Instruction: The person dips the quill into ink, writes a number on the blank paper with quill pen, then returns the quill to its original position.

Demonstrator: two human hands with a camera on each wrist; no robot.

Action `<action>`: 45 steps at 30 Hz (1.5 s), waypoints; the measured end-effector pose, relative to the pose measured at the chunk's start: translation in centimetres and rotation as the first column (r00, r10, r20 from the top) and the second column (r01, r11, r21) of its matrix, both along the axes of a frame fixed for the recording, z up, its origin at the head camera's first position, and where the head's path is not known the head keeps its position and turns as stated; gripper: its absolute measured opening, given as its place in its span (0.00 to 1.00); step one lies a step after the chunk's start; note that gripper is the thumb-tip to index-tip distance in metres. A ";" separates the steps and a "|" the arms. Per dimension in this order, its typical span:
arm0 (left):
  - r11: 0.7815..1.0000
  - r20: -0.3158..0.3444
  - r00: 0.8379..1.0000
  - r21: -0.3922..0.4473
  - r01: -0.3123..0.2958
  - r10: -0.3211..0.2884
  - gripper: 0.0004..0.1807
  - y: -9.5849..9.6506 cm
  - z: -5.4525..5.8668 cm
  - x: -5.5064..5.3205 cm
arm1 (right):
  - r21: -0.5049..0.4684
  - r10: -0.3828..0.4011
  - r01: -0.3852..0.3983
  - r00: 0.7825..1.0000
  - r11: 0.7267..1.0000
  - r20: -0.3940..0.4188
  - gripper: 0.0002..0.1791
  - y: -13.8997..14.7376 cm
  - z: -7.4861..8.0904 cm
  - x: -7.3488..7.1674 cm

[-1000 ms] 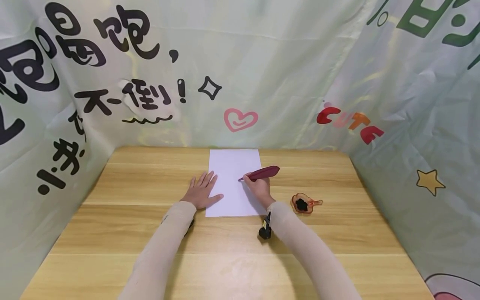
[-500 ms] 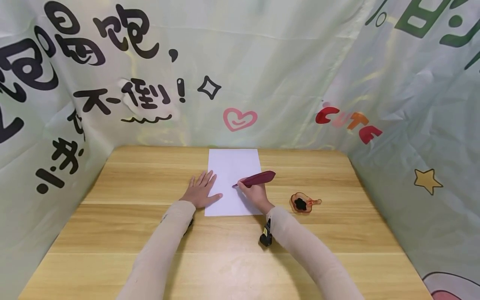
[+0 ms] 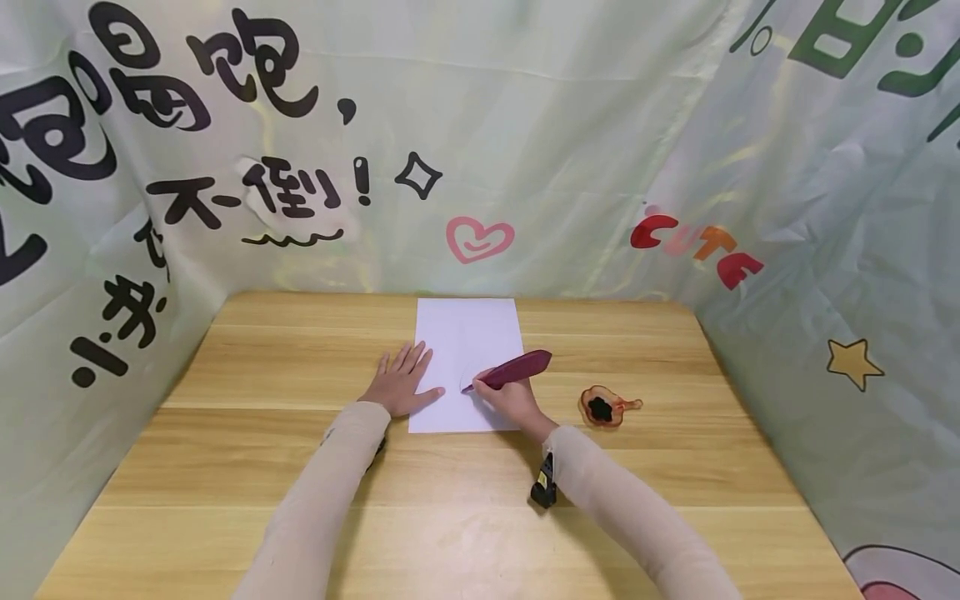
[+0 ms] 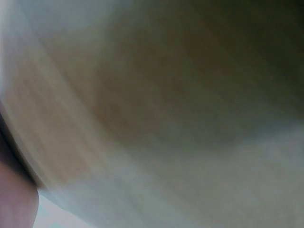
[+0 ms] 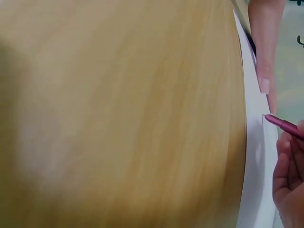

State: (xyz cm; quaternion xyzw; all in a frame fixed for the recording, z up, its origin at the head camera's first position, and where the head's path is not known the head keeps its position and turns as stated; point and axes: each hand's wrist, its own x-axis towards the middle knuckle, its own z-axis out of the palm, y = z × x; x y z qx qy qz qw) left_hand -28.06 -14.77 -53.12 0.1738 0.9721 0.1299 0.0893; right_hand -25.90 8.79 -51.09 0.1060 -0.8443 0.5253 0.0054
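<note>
A white sheet of paper lies upright on the wooden table. My left hand rests flat with spread fingers across its left edge, the thumb pointing in over the sheet. With thumb and fingers my right hand pinches a dark red feather-shaped pen, its plume slanting up to the right. The pen's tip is at the paper, right of my left thumb, and a faint thin line shows close by it. In the right wrist view, the pen's slim front end pokes out beyond my curled fingers.
Right of the paper lies a small amber-orange dish-like thing with a black centre and a short handle. A printed cloth hangs behind and beside the table. The left wrist view is mostly blurred wood and shadow.
My right hand has moved the pen tip left and then down the paper, toward me. A faint line now shows near the tip. My left hand has stayed in place.
</note>
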 end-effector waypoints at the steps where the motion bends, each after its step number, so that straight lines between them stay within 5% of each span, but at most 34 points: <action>1: 1.000 0.000 1.000 -0.003 0.000 0.000 0.48 0.0 0.1 0.0 | 0.005 0.012 -0.012 1.000 1.000 -0.010 0.04 0.1 0.0 0.1; 10: 1.000 -0.017 1.000 -0.029 0.004 -0.004 0.49 -0.3 -0.7 -0.3 | 0.080 0.062 -0.061 0.998 0.995 -0.009 0.02 1.9 0.7 1.6; 18: 0.998 0.007 1.000 0.065 0.023 -0.024 0.48 -0.4 -0.1 0.0 | 0.139 0.058 -0.057 0.998 0.989 -0.002 0.03 4.3 1.2 2.2; 30: 0.999 0.026 0.999 0.045 0.018 -0.019 0.48 -0.2 0.3 0.1 | 0.188 -0.033 0.042 0.998 0.981 -0.050 0.03 6.5 1.3 0.4; 45: 0.998 0.005 1.000 0.053 0.021 -0.021 0.49 -0.5 -0.5 -0.1 | 0.174 -0.078 0.097 0.991 0.980 -0.112 0.04 4.3 1.0 -1.7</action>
